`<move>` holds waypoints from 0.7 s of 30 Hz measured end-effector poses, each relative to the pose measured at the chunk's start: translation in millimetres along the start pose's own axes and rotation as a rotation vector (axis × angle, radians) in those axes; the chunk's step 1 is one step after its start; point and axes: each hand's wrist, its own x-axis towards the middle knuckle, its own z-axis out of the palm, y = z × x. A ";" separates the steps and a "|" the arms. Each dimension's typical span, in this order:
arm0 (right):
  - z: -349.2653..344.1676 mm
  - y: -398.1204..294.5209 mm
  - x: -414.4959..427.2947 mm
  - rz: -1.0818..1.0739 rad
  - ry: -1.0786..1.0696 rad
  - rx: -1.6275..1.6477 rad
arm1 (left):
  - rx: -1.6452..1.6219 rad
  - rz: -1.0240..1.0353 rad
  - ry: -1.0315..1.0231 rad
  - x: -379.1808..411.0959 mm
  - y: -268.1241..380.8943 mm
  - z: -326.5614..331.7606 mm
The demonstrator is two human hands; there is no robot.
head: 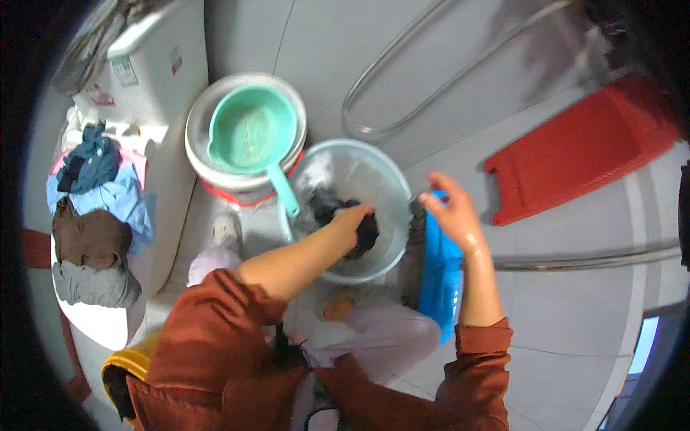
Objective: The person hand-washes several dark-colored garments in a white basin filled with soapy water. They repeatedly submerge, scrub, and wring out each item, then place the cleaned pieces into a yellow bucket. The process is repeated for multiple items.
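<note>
A pale blue plastic basin (pixel 396 186) of cloudy water stands on the floor in front of me. My left hand (pixel 353 223) reaches down into it and grips a dark wet cloth (pixel 368 234). Part of the cloth is hidden beneath the hand. Wet and raised, my right hand (pixel 452 213) is just right of the basin's rim, fingers apart and holding nothing that I can see. Below it lies a long blue plastic object (pixel 439 269), which has a dark, bristly-looking strip along its left side.
A mint-green ladle (pixel 253 129) rests in stacked basins (pixel 192 137) at the upper left. Clothes (pixel 91 237) lie on a white toilet (pixel 102 328). A red ribbed board (pixel 582 153) is at right. A metal shower hose (pixel 356 97) hangs behind; a yellow bucket (pixel 126 361) stands lower left.
</note>
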 end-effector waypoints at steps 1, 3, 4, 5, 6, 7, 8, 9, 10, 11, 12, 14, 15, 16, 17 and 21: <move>-29.3 -19.1 19.1 0.011 0.091 0.146 | 0.100 0.045 0.048 -4.1 8.2 -8.8; -102.2 -72.1 39.0 0.105 0.307 0.382 | 0.079 0.014 -0.072 -4.5 3.8 -16.0; -128.3 -73.9 49.7 -0.002 0.395 0.573 | 0.157 0.079 -0.203 -15.4 1.2 -21.9; -154.9 -77.9 61.8 -0.124 0.465 0.769 | 0.124 0.042 -0.230 -13.6 -1.0 -30.8; -184.9 -76.1 73.4 -0.160 0.504 0.874 | 0.093 0.001 -0.261 -12.3 -4.3 -37.7; -210.3 -77.2 85.6 -0.196 0.535 0.986 | -0.042 -0.154 -0.187 1.9 -3.5 -40.3; -229.9 -74.4 91.0 -0.155 0.614 1.109 | -0.022 -0.085 -0.132 -17.1 -6.7 -29.4; -244.0 -80.0 98.8 -0.129 0.677 1.252 | -0.016 -0.085 -0.122 -14.3 -5.1 -30.6; -256.1 -84.7 105.7 -0.096 0.679 1.373 | -0.008 -0.089 -0.113 -6.3 -4.0 -33.4; -270.7 -83.2 116.6 -0.069 0.731 1.440 | -0.001 -0.093 -0.103 1.5 -3.7 -35.5; -283.7 -74.3 129.1 -0.035 0.784 1.508 | -0.024 -0.114 -0.105 -2.8 -2.5 -31.2; -290.4 -72.5 135.4 0.037 0.852 1.729 | -0.028 -0.141 -0.158 -29.3 3.3 -25.3; -297.0 -65.6 135.1 -0.195 0.578 1.948 | -0.035 -0.139 -0.174 -38.6 8.5 -26.1; -296.3 -75.3 131.5 -0.387 0.602 1.972 | -0.046 -0.137 -0.166 -40.1 9.4 -25.2; -294.5 -84.3 127.6 -0.580 0.626 1.986 | -0.058 -0.136 -0.158 -41.2 8.3 -24.5; -260.5 -59.6 129.5 -0.394 0.728 1.796 | -0.022 -0.141 -0.091 -52.4 2.7 -13.4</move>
